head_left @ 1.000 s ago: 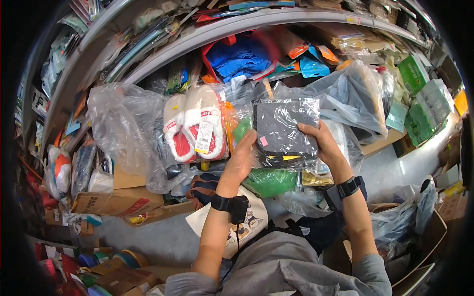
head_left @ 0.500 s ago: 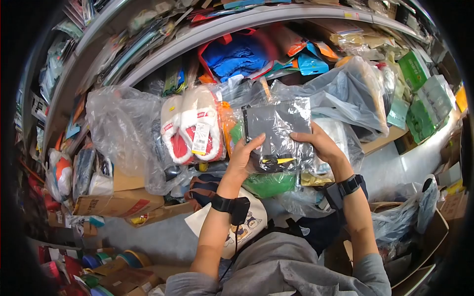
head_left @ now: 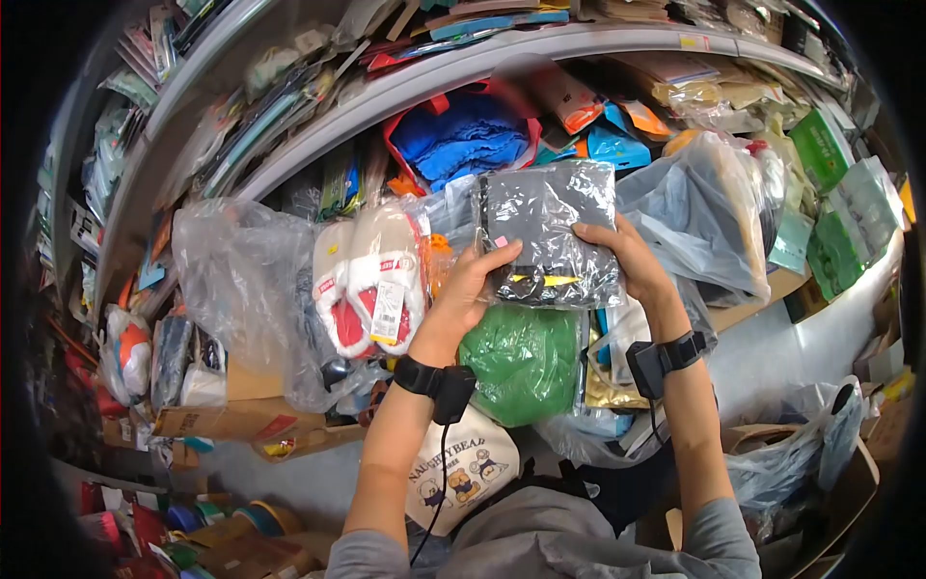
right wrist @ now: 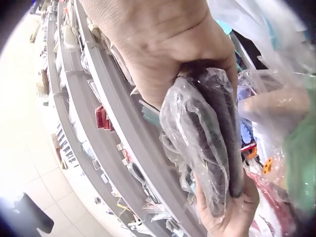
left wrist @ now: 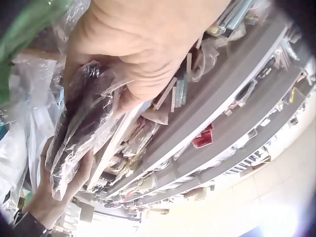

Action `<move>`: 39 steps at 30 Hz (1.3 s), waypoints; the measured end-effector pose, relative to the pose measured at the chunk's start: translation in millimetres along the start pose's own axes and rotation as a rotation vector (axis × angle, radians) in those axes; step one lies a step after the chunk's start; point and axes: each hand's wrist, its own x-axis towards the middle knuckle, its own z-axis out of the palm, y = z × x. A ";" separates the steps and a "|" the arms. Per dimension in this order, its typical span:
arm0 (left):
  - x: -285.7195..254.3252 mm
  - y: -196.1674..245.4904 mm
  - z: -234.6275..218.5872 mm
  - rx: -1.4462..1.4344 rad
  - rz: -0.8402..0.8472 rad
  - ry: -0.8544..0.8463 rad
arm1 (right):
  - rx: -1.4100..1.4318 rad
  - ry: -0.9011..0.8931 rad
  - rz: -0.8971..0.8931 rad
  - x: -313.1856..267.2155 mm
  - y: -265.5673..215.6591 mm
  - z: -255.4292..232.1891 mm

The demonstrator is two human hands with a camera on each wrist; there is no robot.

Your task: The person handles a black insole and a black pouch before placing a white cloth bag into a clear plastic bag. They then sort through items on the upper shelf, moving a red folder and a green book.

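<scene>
In the head view a dark grey folded item in clear plastic wrap (head_left: 550,207), with a yellow mark near its lower edge and a small pink sticker, is held up between two hands. My left hand (head_left: 463,289) grips its left lower side, thumb lying across the front. Gripping the right side is my right hand (head_left: 637,262), thumb also on the front. From the left wrist view the wrapped package (left wrist: 81,123) appears edge-on, thick and folded. The right wrist view shows the package (right wrist: 210,138) in crinkled plastic between both hands.
Red and white fluffy slippers (head_left: 371,289) in plastic lie to the left. A green bagged item (head_left: 521,362) sits below the package. Behind are a red-rimmed bag with blue cloth (head_left: 463,135) and a curved shelf edge (head_left: 579,41). A cardboard box (head_left: 241,422) stands at lower left.
The left thumb has come onto the package's front. The package has shifted, now higher in the head view, and more of the green bagged item shows below it. Both hands keep their grip.
</scene>
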 end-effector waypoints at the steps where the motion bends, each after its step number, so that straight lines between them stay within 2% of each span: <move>1: 6.7 2.3 0.1 0.009 0.001 0.001 | 0.019 -0.010 0.004 4.2 1.9 -6.0; 4: 28.3 3.9 1.6 0.078 -0.112 -0.021 | 0.057 0.015 0.002 10.7 9.2 -22.3; 8: 57.6 -0.3 6.2 0.202 -0.098 -0.042 | 0.126 0.038 -0.007 17.9 24.6 -44.1; 11: 79.4 0.1 7.1 0.288 -0.164 -0.059 | 0.257 0.117 -0.011 19.1 27.8 -52.1; 14: 98.9 2.3 9.2 0.334 -0.170 -0.063 | 0.246 0.177 -0.072 16.5 24.8 -49.7; 19: 115.8 0.1 17.7 0.343 -0.178 -0.093 | 0.234 0.269 -0.070 13.0 26.6 -59.2; 23: 119.6 -4.1 27.5 0.275 -0.221 -0.072 | 0.370 0.189 -0.003 12.0 23.8 -64.7; 25: 119.5 -5.4 25.4 0.251 -0.218 -0.118 | 0.297 0.262 -0.105 10.3 23.8 -63.0; 27: 112.9 -5.1 25.6 0.070 -0.184 -0.143 | 0.303 0.314 -0.135 8.8 23.0 -61.1; 30: 110.6 -9.6 18.8 -0.003 -0.230 -0.241 | 0.323 0.389 -0.250 7.8 18.7 -57.5; 33: 103.9 -12.2 23.9 -0.021 -0.263 -0.302 | 0.339 0.380 -0.272 7.0 17.1 -57.6; 39: 101.3 -16.0 35.1 0.126 -0.154 -0.225 | 0.338 0.336 -0.264 4.1 11.3 -57.5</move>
